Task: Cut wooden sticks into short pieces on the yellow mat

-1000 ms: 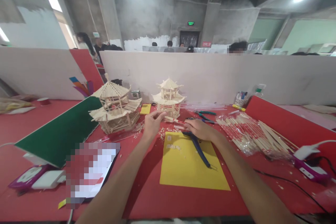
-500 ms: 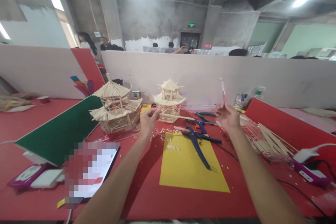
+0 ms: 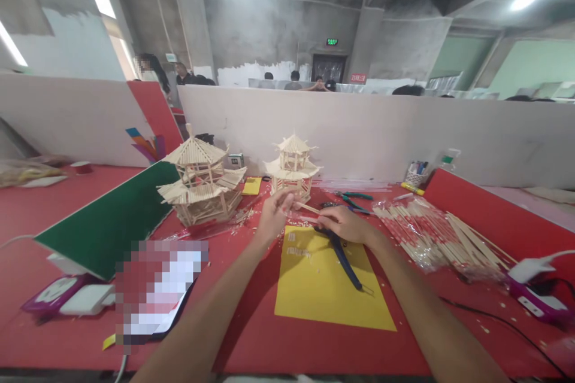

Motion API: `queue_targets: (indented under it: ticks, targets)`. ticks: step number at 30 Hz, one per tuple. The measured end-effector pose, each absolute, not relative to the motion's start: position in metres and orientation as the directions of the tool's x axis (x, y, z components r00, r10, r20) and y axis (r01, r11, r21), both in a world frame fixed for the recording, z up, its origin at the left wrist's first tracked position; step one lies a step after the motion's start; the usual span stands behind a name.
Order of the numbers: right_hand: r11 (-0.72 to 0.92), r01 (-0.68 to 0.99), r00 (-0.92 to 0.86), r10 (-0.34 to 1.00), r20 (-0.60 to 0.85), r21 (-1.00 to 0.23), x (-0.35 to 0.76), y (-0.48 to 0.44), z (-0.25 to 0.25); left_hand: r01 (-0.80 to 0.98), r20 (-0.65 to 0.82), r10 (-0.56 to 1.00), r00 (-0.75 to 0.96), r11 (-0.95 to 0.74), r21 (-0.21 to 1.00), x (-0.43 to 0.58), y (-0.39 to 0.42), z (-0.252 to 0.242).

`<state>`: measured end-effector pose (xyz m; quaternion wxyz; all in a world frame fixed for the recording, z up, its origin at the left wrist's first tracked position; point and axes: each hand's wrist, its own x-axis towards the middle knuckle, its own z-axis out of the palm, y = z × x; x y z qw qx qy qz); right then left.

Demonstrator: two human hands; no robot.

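Note:
Between my two hands runs a thin, pale wooden stick (image 3: 309, 208). My left hand (image 3: 275, 214) pinches its left end, in front of the smaller wooden pagoda model (image 3: 294, 169). The fingers of my right hand (image 3: 345, 224) are closed at the stick's other end, just above the blue-handled cutter (image 3: 344, 260). That cutter lies on a yellow sheet (image 3: 330, 305), its upper part partly covered by my right hand. Short cut wooden bits (image 3: 300, 250) lie in rows on the sheet's upper left.
A larger wooden pagoda (image 3: 200, 182) stands left, beside a green board (image 3: 112, 221). A tablet (image 3: 175, 293) lies front left. Bundled sticks in plastic (image 3: 431, 230) are at right, near a power strip (image 3: 532, 296). Green-handled pliers (image 3: 354, 197) lie behind my right hand.
My right hand has come down and left from its raised position to the stick, and the thin red-and-white wrapper no longer shows in it. My left hand has shifted slightly right.

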<state>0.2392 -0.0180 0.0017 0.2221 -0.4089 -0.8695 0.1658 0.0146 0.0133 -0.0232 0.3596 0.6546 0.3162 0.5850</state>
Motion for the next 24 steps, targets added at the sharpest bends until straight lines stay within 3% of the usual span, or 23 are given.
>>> queue_targets:
  ticks: [4, 6, 9, 11, 13, 17, 24]
  targets:
    - [0.586, 0.771, -0.517, 0.804, 0.294, -0.248, 0.249, -0.014, 0.0, 0.137, 0.639, 0.769, 0.018, -0.635, 0.761, 0.007, 0.009, -0.017]
    - [0.589, 0.789, -0.531, 0.796, 0.289, -0.172, 0.245, -0.015, -0.002, 0.29, 0.67, 0.724, 0.167, -0.685, 0.668, 0.007, 0.005, -0.017]
    - [0.625, 0.774, -0.58, 0.764, 0.281, -0.101, 0.234, -0.018, -0.006, 0.462, 0.647, 0.588, 0.485, -0.801, 0.381, 0.012, 0.0, -0.021]
    - [0.633, 0.771, -0.592, 0.753, 0.286, -0.072, 0.228, -0.02, -0.007, 0.509, 0.617, 0.507, 0.602, -0.839, 0.193, 0.014, -0.002, -0.024]
    - [0.626, 0.777, -0.582, 0.754, 0.303, -0.067, 0.225, -0.022, -0.007, 0.533, 0.601, 0.471, 0.646, -0.841, 0.086, 0.016, -0.004, -0.024]
    - [0.631, 0.771, -0.578, 0.75, 0.321, -0.085, 0.225, -0.023, -0.005, 0.554, 0.574, 0.464, 0.675, -0.832, 0.021, 0.018, -0.006, -0.019]
    - [0.625, 0.772, -0.566, 0.758, 0.326, -0.115, 0.225, -0.026, -0.001, 0.62, 0.487, 0.558, 0.672, -0.784, 0.043, 0.01, -0.012, 0.008]
